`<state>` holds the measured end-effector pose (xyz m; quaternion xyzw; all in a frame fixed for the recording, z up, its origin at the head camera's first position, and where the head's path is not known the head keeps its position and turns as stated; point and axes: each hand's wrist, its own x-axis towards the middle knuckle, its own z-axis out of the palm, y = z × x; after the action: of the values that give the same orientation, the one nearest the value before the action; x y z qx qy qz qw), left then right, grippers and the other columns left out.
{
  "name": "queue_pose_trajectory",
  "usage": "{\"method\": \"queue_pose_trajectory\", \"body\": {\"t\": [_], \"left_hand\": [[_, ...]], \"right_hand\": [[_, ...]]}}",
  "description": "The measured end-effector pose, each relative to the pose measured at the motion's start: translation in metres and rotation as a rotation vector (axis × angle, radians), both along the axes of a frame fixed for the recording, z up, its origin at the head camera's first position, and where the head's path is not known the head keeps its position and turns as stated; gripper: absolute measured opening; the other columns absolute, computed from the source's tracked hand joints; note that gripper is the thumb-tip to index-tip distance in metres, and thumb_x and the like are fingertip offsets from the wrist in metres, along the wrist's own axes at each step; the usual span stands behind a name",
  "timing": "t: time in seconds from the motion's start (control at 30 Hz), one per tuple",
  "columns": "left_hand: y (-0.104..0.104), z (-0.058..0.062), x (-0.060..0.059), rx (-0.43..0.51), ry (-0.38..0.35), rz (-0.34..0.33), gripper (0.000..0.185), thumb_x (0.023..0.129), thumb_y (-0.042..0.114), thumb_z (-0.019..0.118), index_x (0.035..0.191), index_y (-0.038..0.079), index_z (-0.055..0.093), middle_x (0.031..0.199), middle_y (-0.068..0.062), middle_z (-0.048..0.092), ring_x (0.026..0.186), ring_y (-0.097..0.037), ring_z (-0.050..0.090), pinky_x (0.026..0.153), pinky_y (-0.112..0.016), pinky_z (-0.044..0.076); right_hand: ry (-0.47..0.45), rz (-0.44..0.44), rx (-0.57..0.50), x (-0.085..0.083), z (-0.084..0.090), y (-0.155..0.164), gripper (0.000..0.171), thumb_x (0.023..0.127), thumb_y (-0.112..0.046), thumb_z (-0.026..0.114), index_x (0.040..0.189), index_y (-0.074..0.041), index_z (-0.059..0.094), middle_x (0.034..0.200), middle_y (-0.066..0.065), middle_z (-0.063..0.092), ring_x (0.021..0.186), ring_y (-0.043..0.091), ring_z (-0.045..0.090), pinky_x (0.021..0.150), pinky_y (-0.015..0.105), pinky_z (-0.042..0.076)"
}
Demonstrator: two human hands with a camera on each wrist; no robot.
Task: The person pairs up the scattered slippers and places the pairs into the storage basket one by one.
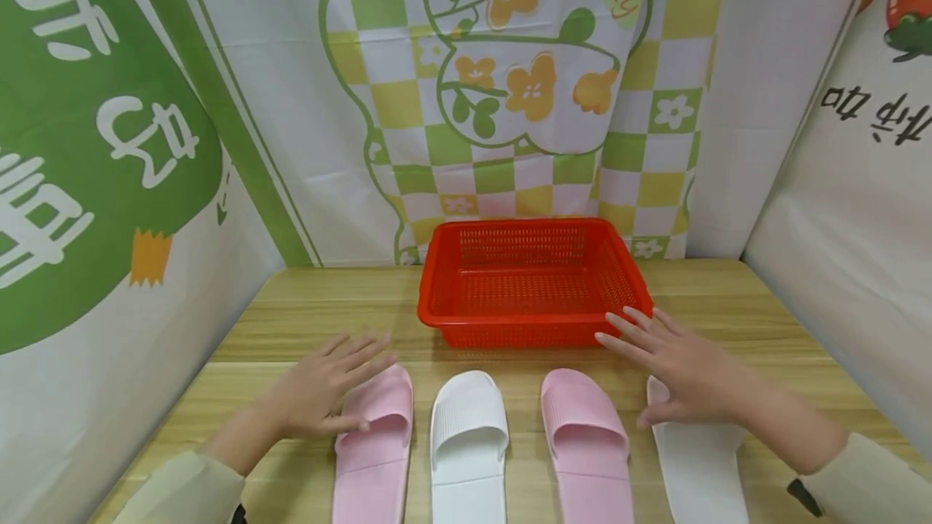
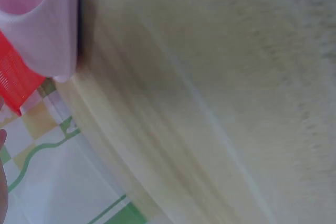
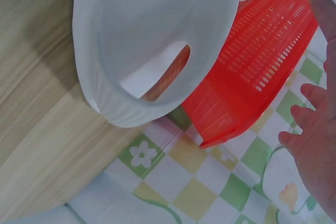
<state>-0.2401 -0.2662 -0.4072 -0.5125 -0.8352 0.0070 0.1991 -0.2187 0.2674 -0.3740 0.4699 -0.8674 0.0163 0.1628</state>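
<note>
Four slippers lie in a row on the wooden table (image 1: 291, 322), toes pointing away from me: a pink slipper (image 1: 374, 459) at far left, a white slipper (image 1: 469, 447), another pink slipper (image 1: 586, 443), and a white slipper (image 1: 699, 471) at far right. My left hand (image 1: 328, 386) hovers with fingers spread over the toe of the left pink slipper (image 2: 37, 14). My right hand (image 1: 673, 362) is spread flat above the toe of the right white slipper (image 3: 152, 40), its fingers (image 3: 315, 145) straight. A red mesh basket (image 1: 531, 281) stands empty just beyond the slippers.
Printed cloth backdrops wall in the table on the left, back and right. The red basket (image 3: 252, 61) sits against the back cloth. Bare wood (image 2: 220, 103) stretches to the left and right of the slippers.
</note>
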Motion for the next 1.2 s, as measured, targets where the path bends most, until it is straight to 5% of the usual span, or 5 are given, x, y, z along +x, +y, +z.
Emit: {"method": "queue_pose_trajectory", "body": {"t": [0.3, 0.4, 0.63, 0.83, 1.2], "left_hand": [[0.005, -0.012, 0.010, -0.014, -0.029, -0.012, 0.088, 0.081, 0.064, 0.062, 0.147, 0.010, 0.042, 0.148, -0.014, 0.042, 0.133, -0.032, 0.041, 0.107, -0.052, 0.030], [0.005, -0.017, 0.012, -0.006, -0.017, -0.042, 0.086, 0.082, 0.064, 0.062, 0.145, 0.008, 0.044, 0.145, -0.016, 0.046, 0.131, -0.033, 0.044, 0.114, -0.044, 0.020], [0.005, -0.025, 0.016, -0.009, -0.018, -0.054, 0.084, 0.084, 0.062, 0.061, 0.145, 0.006, 0.044, 0.143, -0.015, 0.048, 0.130, -0.031, 0.045, 0.117, -0.037, 0.007], [0.006, -0.029, 0.017, -0.005, -0.025, -0.054, 0.082, 0.087, 0.060, 0.057, 0.146, 0.006, 0.041, 0.145, -0.015, 0.045, 0.132, -0.029, 0.043, 0.106, -0.048, 0.030], [0.009, -0.036, 0.015, 0.045, -0.016, -0.073, 0.056, 0.100, 0.040, 0.044, 0.144, 0.005, 0.046, 0.143, -0.016, 0.047, 0.131, -0.029, 0.044, 0.103, -0.047, 0.033]], "right_hand": [[-0.004, 0.060, 0.071, 0.008, -0.002, -0.011, 0.113, 0.060, -0.051, 0.083, 0.152, -0.012, 0.032, 0.154, 0.017, 0.032, 0.135, 0.045, 0.033, 0.117, 0.039, -0.004], [-0.025, 0.075, 0.109, 0.011, -0.004, -0.017, 0.110, 0.060, -0.039, 0.086, 0.153, -0.014, 0.032, 0.153, 0.016, 0.033, 0.135, 0.044, 0.034, 0.116, 0.037, -0.006], [0.014, 0.125, 0.181, 0.015, -0.014, -0.026, 0.107, 0.058, -0.022, 0.089, 0.151, -0.016, 0.037, 0.150, 0.017, 0.039, 0.134, 0.039, 0.039, 0.103, 0.059, 0.034], [0.076, 0.161, 0.207, 0.016, -0.019, -0.031, 0.094, 0.061, -0.007, 0.082, 0.146, -0.014, 0.043, 0.147, 0.017, 0.043, 0.132, 0.038, 0.042, 0.102, 0.058, 0.037], [0.101, 0.228, 0.191, 0.017, -0.026, -0.037, 0.095, 0.058, -0.003, 0.079, 0.146, -0.015, 0.045, 0.145, 0.015, 0.045, 0.128, 0.038, 0.047, 0.101, 0.057, 0.038]]}}
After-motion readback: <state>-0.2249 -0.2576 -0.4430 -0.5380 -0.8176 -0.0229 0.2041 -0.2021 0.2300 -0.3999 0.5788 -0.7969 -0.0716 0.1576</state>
